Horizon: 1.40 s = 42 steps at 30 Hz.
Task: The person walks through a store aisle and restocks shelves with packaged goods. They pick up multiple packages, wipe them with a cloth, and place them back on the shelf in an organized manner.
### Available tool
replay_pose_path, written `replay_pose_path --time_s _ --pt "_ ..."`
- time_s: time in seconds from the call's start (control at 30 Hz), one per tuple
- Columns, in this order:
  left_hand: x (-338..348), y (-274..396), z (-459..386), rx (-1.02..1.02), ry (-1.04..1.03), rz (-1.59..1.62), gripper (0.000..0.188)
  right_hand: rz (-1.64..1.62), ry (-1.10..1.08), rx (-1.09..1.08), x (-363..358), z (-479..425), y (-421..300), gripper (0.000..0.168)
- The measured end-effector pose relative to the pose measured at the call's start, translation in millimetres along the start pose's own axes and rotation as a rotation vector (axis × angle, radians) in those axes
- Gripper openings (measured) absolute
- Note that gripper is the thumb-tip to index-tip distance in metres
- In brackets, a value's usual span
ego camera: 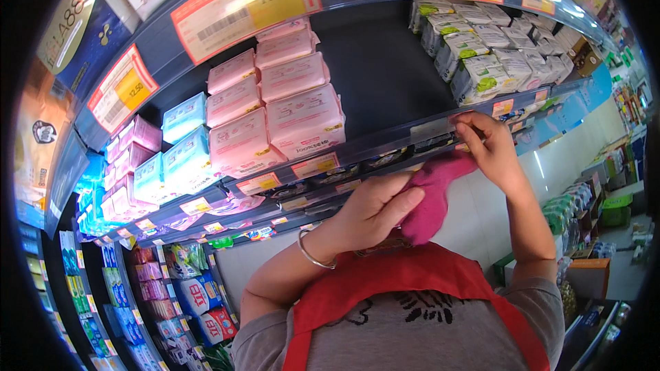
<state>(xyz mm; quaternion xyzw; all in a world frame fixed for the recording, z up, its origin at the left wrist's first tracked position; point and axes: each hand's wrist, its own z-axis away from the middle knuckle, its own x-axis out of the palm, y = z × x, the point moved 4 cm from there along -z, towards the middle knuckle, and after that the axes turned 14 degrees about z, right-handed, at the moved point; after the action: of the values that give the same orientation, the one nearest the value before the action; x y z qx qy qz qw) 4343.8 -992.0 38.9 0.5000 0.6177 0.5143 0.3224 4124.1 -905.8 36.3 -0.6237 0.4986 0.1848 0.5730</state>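
My left hand (379, 211), with a bangle (312, 255) at its wrist, grips a bunched magenta cloth (433, 196). The cloth's far end reaches up to the underside of my right hand (487, 147). The thumb and fingertips of that hand are bent close together at the front edge strip (433, 129) of the shelf; whether they pinch the strip, the cloth or nothing is unclear. Behind the strip lies the dark shelf board (381, 72). Pink soft packs (307, 121) stand in rows to its left, and white-and-green packs (479, 80) to its right.
Blue packs (185, 157) adjoin the pink ones. Price tags (247, 7) line the upper shelf edge overhead. Lower shelves hold more goods, including detergent bags (198, 293) at lower left. Stacked goods (570, 201) stand across the pale floor (477, 206) on the right.
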Motion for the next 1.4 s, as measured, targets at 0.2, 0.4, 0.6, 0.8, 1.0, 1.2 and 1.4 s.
replay_pose_path --time_s 0.2,0.4,0.6,0.8,1.0,1.2,1.4 --pt "18.6 -12.2 -19.7 -0.135 0.083 0.490 0.031 -0.910 -0.274 0.090 111.2 45.7 16.7 0.056" --pt "-16.4 5.0 -10.6 0.121 0.094 -0.741 0.021 -1.226 -0.423 0.081 139.7 78.1 -12.1 0.067" --pt "-99.1 66.6 25.0 0.279 0.546 -1.376 0.075 -1.844 -0.301 0.290 111.9 88.7 3.7 0.073" --pt "-126.3 30.8 29.0 -0.059 0.467 -1.553 0.091 -1.871 -0.215 0.177 98.9 81.7 -12.4 0.068" --pt "-112.9 32.0 25.5 0.084 0.464 -1.433 0.084 -1.757 -0.129 0.157 106.0 80.8 -7.3 0.060" --pt "-58.7 23.5 31.5 0.087 0.430 -0.875 0.092 -1.512 0.067 0.065 89.1 57.1 -21.7 0.061" --pt "-25.2 4.9 13.8 0.164 0.516 -0.782 0.093 -0.440 0.186 -0.245 39.6 51.6 -74.0 0.057"
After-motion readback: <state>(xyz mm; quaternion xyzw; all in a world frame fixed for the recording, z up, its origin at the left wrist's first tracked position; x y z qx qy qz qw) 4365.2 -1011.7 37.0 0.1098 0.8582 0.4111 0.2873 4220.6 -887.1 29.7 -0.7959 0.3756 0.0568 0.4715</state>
